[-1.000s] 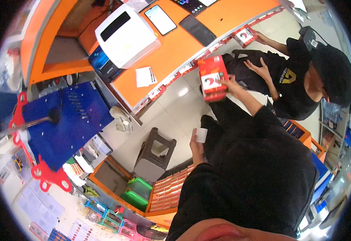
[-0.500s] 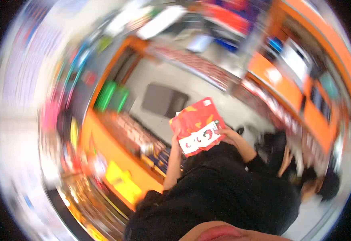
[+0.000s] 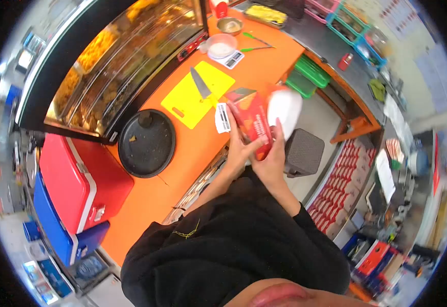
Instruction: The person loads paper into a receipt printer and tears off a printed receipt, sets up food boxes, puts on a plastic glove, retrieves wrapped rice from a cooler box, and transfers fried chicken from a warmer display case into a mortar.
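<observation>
Both my hands hold a red box over the front edge of the orange counter. My left hand is closed on the box's near left side, with a small white label between its fingers. My right hand grips the lower right part of the box. A blurred white and red piece, apparently a flap or packet, shows beyond my right fingers. Just left of the box, a knife lies on a yellow cutting board.
A round black tray lies left of the board, near a glass food display. Red and blue coolers stand at the left. Beyond the board are a scale and a metal bowl. A grey stool stands on the right.
The view has swung from the phone counter to the one with the food display. My left hand has joined my right on the red box, and the other person is out of view.
</observation>
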Demonstrator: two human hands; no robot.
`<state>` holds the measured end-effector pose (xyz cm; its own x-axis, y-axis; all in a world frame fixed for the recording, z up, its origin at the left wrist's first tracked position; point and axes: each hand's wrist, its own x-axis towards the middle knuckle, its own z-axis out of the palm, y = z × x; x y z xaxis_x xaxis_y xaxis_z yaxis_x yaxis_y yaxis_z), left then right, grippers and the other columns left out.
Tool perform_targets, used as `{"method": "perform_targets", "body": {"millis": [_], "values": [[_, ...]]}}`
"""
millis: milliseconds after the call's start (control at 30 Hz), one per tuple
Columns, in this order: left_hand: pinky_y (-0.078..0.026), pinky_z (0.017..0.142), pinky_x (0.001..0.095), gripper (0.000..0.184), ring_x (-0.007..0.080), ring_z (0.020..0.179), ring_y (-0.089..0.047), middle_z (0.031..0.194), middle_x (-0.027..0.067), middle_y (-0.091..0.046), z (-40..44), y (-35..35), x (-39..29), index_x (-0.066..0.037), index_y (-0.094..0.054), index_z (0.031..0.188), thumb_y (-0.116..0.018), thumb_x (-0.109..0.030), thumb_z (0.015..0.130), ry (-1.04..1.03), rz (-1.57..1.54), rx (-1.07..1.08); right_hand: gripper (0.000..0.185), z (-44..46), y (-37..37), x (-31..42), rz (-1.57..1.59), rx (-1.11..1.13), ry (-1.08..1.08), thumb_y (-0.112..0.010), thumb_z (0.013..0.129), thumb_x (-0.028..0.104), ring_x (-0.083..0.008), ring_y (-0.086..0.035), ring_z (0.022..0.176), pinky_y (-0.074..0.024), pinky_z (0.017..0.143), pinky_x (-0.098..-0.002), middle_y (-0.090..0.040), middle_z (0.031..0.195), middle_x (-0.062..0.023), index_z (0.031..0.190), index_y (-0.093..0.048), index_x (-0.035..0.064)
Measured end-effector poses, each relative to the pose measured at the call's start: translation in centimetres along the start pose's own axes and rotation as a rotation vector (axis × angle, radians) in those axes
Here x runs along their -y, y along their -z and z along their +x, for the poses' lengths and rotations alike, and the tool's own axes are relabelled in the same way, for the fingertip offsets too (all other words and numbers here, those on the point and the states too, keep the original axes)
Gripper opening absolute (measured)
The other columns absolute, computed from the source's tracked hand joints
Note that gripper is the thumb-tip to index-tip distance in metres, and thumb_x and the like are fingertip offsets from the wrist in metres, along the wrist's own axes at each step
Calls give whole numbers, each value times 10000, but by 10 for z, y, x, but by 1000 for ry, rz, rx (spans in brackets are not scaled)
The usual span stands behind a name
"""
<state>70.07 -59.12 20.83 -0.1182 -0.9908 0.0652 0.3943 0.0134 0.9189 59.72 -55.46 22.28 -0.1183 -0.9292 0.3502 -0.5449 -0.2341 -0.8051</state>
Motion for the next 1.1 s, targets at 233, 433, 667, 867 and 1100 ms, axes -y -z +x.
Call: {"method": "perform_targets", "body": {"millis": [233, 433, 667, 867, 1100], "values": [[-345, 1052, 377, 884, 258, 1257, -398, 1411, 199, -351, 59, 66, -4, -4, -137, 1453, -630, -100, 725, 160, -199, -166, 1116, 128, -16, -63, 874, 428, -379, -722, 703, -94, -246, -538, 1114, -548, 853, -386, -432, 1232, -141, 1492, -14, 255], [-511, 877, 407, 643, 288, 982, -638, 1138, 207, -610, 123, 102, 40, 101, -474, 1248, -628, -303, 772, 545, -378, -587, 1065, 237, 3, -193, 677, 809, -703, -581, 637, -243, -232, -610, 1032, -552, 788, -361, -598, 1129, -167, 1498, -118, 178], [-518, 778, 285, 335, 155, 849, -659, 974, 110, -676, 343, 124, -13, 46, -613, 1109, -597, -215, 898, 475, 390, -195, 663, 372, 9, -266, 628, 692, -733, -646, 733, -84, -200, -590, 1053, -491, 872, -320, -590, 1160, -123, 1337, -389, 2], [-479, 823, 448, 369, 399, 911, -618, 958, 263, -637, 503, 142, 126, 37, -624, 1004, -588, -295, 849, 122, 1173, 127, 592, 406, -58, -359, 532, 538, -672, -606, 763, -40, -189, -610, 931, -531, 772, -310, -592, 1048, -121, 1305, -377, 26], [-491, 829, 462, 340, 389, 888, -631, 969, 226, -654, 580, 131, 198, 5, -637, 1042, -543, -250, 838, 182, 1471, 220, 748, 408, -131, -334, 464, 338, -716, -610, 791, 2, -173, -592, 706, -529, 651, -313, -567, 846, -91, 1409, -189, -5]]}}
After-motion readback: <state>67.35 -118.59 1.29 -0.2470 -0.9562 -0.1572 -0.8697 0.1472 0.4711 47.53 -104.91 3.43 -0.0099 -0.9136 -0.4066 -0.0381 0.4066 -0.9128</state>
